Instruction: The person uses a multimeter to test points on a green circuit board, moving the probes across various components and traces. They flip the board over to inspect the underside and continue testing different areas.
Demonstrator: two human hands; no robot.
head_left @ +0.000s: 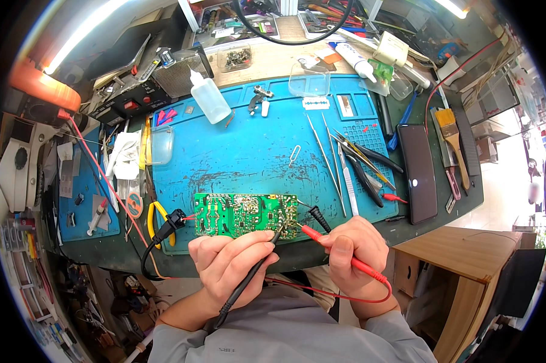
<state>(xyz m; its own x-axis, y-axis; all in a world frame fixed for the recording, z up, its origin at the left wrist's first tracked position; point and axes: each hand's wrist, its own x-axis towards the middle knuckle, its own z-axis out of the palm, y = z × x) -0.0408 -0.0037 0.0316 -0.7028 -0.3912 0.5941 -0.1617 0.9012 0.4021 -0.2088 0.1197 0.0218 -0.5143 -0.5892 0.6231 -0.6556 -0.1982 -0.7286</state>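
Observation:
A green circuit board point(227, 216) lies near the front edge of the blue work mat point(236, 163), its soldered side facing up. My left hand point(233, 263) is closed round a black test probe point(244, 284), whose tip reaches the board's right part. In my right hand point(357, 248) I grip a red test probe point(312, 233), its tip at the board's right edge. From that probe a red lead loops down in front of my body. A black plug point(175, 221) sits by the board's left end, and a black cable with a strain relief point(316, 214) runs off its right end.
Tweezers point(326, 157), pliers point(365, 175) and a phone point(415, 175) lie to the right. Behind stand a squeeze bottle point(211, 101) and a clear tray point(309, 81). A paper clip point(294, 155) rests mid-mat. Yellow-handled pliers point(158, 218) lie left of the board.

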